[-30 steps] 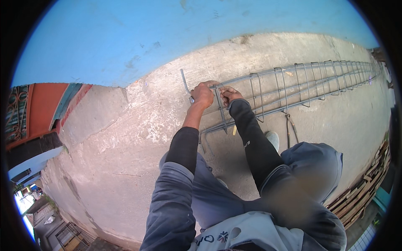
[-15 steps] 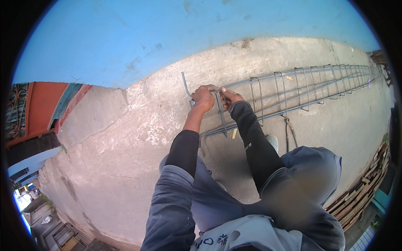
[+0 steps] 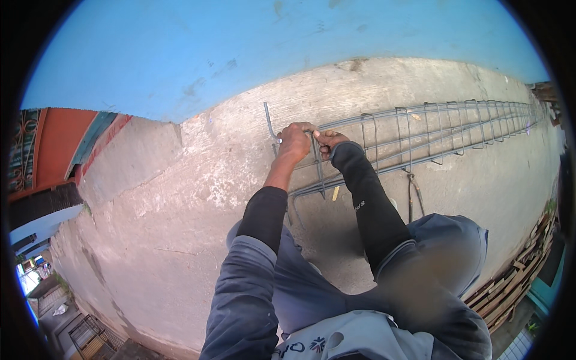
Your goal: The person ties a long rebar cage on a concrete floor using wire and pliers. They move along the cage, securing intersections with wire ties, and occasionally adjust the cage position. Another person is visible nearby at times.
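A long cage of steel reinforcing bars (image 3: 420, 153) with square stirrups lies on the concrete, running off to the far right. At its near left end, my left hand (image 3: 294, 141) is closed around the upper bar, beside a bent bar end (image 3: 269, 120) that sticks up. My right hand (image 3: 330, 141) is just to the right, fingers pinched together against the top corner of the end stirrup (image 3: 318, 165). What lies between those fingertips is too small to make out. Below the two hands, the lower bars (image 3: 336, 182) pass through the same stirrup.
Pincers (image 3: 411, 195) with long handles lie by the cage, near my right knee. A small yellowish scrap (image 3: 335, 193) is on the concrete. The blue wall (image 3: 240, 54) rises behind the cage. Stacked wood strips (image 3: 522, 270) lie at the lower right.
Both hands stay at the same stirrup corner. My right hand's fingers have shifted slightly, and the whole view has tilted a little. The cage looks otherwise unchanged.
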The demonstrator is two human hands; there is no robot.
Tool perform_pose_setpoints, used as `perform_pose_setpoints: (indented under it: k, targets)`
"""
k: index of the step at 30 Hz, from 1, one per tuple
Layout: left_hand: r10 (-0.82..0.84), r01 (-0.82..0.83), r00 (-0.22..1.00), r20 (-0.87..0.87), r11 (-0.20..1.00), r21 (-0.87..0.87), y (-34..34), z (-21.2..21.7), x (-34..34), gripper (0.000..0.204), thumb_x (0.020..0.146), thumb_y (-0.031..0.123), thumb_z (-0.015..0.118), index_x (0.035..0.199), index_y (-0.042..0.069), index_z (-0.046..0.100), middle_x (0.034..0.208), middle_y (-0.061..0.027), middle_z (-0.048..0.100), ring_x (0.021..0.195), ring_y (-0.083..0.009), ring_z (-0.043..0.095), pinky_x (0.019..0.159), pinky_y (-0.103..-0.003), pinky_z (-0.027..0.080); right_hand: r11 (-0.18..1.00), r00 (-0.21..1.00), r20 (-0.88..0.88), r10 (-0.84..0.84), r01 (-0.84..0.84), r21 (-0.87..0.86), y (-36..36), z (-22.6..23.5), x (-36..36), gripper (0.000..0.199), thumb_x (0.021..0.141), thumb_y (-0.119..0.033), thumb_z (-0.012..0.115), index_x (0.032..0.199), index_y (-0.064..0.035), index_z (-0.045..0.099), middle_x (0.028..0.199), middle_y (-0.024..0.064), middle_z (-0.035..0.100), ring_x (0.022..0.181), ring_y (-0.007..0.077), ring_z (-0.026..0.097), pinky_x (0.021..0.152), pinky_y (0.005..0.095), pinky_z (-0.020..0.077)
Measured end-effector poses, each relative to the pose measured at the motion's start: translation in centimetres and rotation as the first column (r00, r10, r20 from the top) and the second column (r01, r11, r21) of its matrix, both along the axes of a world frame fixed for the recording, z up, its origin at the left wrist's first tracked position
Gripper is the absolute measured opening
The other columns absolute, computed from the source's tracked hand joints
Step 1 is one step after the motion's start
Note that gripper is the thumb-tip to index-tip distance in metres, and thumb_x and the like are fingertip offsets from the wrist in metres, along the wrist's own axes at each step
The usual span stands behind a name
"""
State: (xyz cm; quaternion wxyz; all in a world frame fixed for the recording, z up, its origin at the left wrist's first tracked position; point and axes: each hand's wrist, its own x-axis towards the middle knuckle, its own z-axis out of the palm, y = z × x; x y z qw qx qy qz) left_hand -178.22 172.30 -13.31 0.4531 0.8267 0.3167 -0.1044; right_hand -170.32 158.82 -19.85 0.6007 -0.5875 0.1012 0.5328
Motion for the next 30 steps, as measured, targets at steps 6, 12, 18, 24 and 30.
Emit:
perform_pose_setpoints:
  k: [6,12,18,24,30]
  targets:
    - [-0.024,0.015,0.998,0.05,0.984,0.179,0.1,-1.3,-0.1,0.036,0.085,0.004,0.063,0.12,0.011,0.063,0.098,-0.0168,0.07,0.096,-0.0305,0.066,0.085,-0.039,0.052,0.996,0.954,0.293,0.065,-0.043,-0.079,0.4,-0.1,-1.3,0.038,0.083,-0.038,0.073,0.071,-0.0066,0.057,0.059,-0.0014,0.044,0.051,0.0096,0.041,0.048,0.0301,0.0386]
    - [-0.096,0.087,0.995,0.034,0.976,0.2,-0.1,-1.3,-0.3,0.034,0.081,0.009,0.069,0.115,0.008,0.063,0.094,-0.0149,0.069,0.096,-0.0309,0.065,0.087,-0.043,0.047,0.991,0.883,0.468,-0.027,0.085,-0.102,0.7,0.5,-2.3,0.037,0.084,-0.035,0.074,0.068,-0.005,0.059,0.053,-0.0023,0.042,0.049,0.0089,0.036,0.044,0.0307,0.0292]
    - [-0.128,0.082,0.989,0.079,0.898,0.433,-1.0,-2.5,-0.8,0.025,0.081,0.015,0.072,0.101,0.006,0.061,0.089,-0.0142,0.069,0.094,-0.0325,0.064,0.09,-0.044,0.042,0.979,0.82,0.572,0.004,0.114,-0.171,1.4,1.8,-3.1,0.034,0.085,-0.031,0.073,0.071,-0.0013,0.063,0.054,-0.0019,0.044,0.05,0.0092,0.035,0.047,0.0306,0.029]
    - [-0.137,0.082,0.988,0.07,0.854,0.513,-1.5,-2.4,-0.6,0.022,0.083,0.013,0.064,0.102,0.006,0.056,0.085,-0.0169,0.067,0.089,-0.0332,0.064,0.086,-0.043,0.041,0.941,0.664,0.729,0.167,0.114,-0.32,1.8,1.3,-3.2,0.034,0.087,-0.033,0.067,0.08,0.0004,0.068,0.063,0.0153,0.059,0.055,0.0244,0.051,0.056,0.0379,0.0427]
    - [-0.085,0.107,0.994,-0.069,0.877,0.467,-2.3,-0.7,-0.2,0.024,0.085,0.012,0.058,0.108,0.007,0.053,0.078,-0.0151,0.068,0.084,-0.0315,0.066,0.087,-0.041,0.04,0.924,0.704,0.672,0.23,0.06,-0.379,1.8,1.8,-3.3,0.035,0.088,-0.035,0.066,0.087,0.0006,0.07,0.065,0.0186,0.062,0.056,0.0256,0.055,0.06,0.0384,0.0462]
